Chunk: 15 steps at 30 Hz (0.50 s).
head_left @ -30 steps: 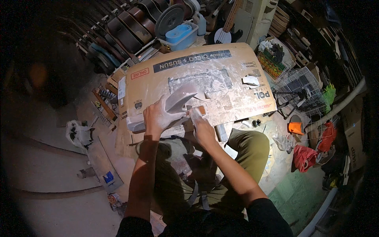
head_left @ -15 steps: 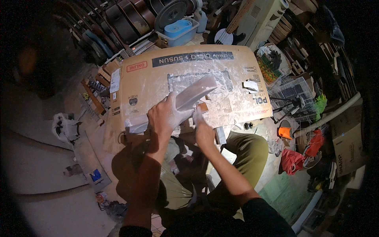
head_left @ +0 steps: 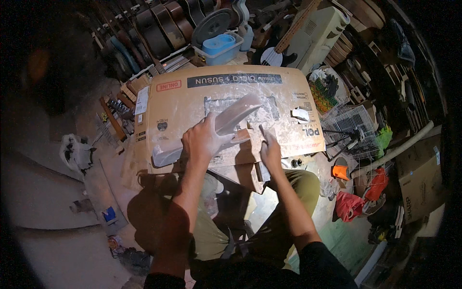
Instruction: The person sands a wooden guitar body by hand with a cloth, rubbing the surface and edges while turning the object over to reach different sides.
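Note:
A long, narrow piece (head_left: 236,114), greyish and coated in pale dust, lies slantwise above the cardboard; I cannot tell its material. My left hand (head_left: 201,138) is wrapped round its middle, thumb toward the right. To the right, apart from the piece, my right hand (head_left: 270,153) is closed, with a small dark tip showing above its fingers; what it grips is too small to name. A brown wooden block (head_left: 242,136) sits between the two hands. Beneath everything, a large flat cardboard sheet (head_left: 192,103) is smeared with white dust.
Past the far edge stand a light blue tub (head_left: 219,53) and a row of guitar bodies (head_left: 163,24). On the right are a white wire rack (head_left: 353,126), an orange object (head_left: 340,171) and a red cloth bundle (head_left: 350,206). A white plastic bag (head_left: 77,153) lies at left.
My right hand has moved right, away from the long piece. The left hand keeps its hold on the piece. The whole view has shifted slightly.

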Available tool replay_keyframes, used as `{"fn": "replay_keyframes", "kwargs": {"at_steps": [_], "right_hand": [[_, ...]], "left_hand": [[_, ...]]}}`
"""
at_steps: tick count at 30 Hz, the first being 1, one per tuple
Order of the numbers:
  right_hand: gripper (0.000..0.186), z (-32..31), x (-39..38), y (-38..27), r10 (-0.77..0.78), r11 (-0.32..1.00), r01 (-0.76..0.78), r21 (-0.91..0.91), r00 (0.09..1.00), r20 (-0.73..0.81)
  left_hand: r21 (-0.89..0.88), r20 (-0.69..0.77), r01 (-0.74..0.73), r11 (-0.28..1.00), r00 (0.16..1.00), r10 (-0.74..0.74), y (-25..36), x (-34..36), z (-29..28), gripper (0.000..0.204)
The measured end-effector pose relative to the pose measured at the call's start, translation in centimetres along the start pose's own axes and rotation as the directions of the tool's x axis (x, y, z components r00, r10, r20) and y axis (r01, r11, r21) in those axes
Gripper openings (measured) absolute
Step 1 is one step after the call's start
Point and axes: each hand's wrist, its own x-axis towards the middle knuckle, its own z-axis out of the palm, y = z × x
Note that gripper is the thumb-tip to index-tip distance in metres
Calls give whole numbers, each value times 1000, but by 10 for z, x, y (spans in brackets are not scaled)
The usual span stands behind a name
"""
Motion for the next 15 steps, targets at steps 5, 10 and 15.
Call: {"fn": "replay_keyframes", "kwargs": {"at_steps": [5, 10, 15], "right_hand": [[48, 23, -22, -32, -50, 996, 44, 77, 996, 78], [40, 21, 1, -15, 99, 991, -107, 81, 990, 105], [35, 40, 13, -24, 327, 925, -288, 248, 936, -131]], "left_hand": [[-15, -13, 8, 1000, 1000, -8, 2, -3, 4, 82], [-136, 86, -60, 989, 994, 72, 9, -3, -18, 78], [-326, 258, -63, 943, 954, 153, -9, 12, -26, 70]]}}
